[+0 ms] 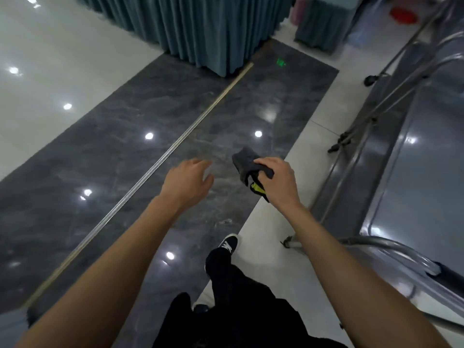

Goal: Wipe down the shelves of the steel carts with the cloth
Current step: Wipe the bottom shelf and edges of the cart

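My right hand (277, 180) is shut on a dark grey cloth (244, 160) with a yellow-green patch, holding it in the air above the floor. My left hand (187, 180) hangs open beside it, fingers spread, holding nothing. A steel cart (411, 187) stands to my right, its flat shiny shelf reflecting ceiling lights and its tubular rail curving at the near corner. A second steel cart (426, 59) stands behind it at the upper right. Both hands are apart from the carts, left of the near cart's edge.
Glossy floor with a dark grey marble strip (125, 146) and a brass inlay line runs diagonally. Tables draped in teal pleated skirts (213, 28) stand at the back. A red basin (403, 15) sits far right. My black trouser leg and shoe (228, 243) step forward below.
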